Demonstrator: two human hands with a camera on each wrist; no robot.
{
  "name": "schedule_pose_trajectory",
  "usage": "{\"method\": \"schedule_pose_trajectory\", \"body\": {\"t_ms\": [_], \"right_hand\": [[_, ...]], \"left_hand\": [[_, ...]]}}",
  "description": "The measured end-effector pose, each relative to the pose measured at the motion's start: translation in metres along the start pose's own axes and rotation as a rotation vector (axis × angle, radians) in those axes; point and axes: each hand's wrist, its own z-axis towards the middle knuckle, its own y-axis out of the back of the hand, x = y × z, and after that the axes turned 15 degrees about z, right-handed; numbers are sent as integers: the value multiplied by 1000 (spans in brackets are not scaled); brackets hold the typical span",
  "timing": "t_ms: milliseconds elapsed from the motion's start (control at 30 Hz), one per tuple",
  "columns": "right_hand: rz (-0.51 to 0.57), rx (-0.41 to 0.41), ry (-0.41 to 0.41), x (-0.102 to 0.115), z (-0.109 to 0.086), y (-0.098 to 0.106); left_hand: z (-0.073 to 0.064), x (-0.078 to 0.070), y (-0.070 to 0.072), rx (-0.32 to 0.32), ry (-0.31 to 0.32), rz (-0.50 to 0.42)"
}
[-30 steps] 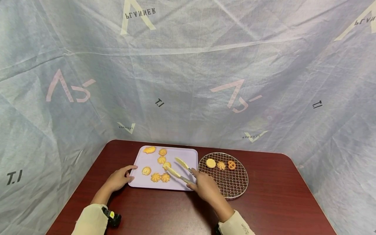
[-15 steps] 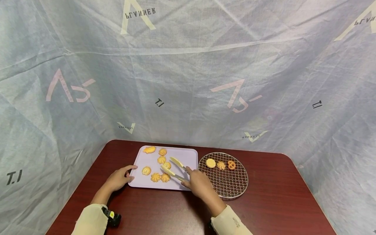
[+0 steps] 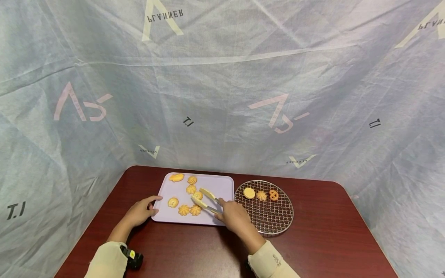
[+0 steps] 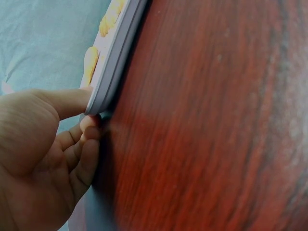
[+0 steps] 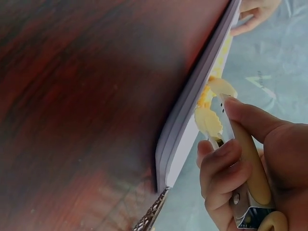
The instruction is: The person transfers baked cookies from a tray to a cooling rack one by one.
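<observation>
My right hand [image 3: 236, 217] grips a pair of tongs [image 3: 208, 206] with pale yellow tips and handles. The tips stand on both sides of a round cookie [image 3: 197, 195] on the lilac tray [image 3: 217, 185]. In the right wrist view, fingers and thumb wrap the tongs' handles [image 5: 254, 163]. My left hand [image 3: 140, 211] holds the tray's left edge, and the left wrist view shows its thumb [image 4: 72, 102] on the rim with fingers curled below. Several other cookies lie on the tray, among them a fish-shaped cookie [image 3: 176, 177] and a swirl cookie [image 3: 192, 180].
Right of the tray sits a round wire rack [image 3: 271, 216]. It bears a pale round cookie [image 3: 249, 193], a flower-shaped cookie [image 3: 262, 195] and a pretzel [image 3: 273, 195]. Printed grey cloth [image 3: 222, 146] hangs behind the dark red table [image 3: 323, 224] and along its sides.
My right hand and the tongs have moved left over the tray, bringing the tips around the round cookie. The left hand and the tray have stayed in place.
</observation>
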Motion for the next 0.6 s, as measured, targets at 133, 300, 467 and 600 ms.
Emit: {"method": "schedule_pose_trajectory", "body": {"t_ms": [133, 300, 467, 600], "right_hand": [[1, -6, 12, -2, -1, 0], [10, -9, 24, -5, -2, 0], [7, -22, 17, -5, -3, 4], [17, -18, 8, -5, -5, 6]], "left_hand": [[0, -1, 0, -1, 4, 4], [0, -2, 1, 0, 8, 6], [0, -1, 1, 2, 16, 8], [1, 0, 1, 5, 20, 9]]}}
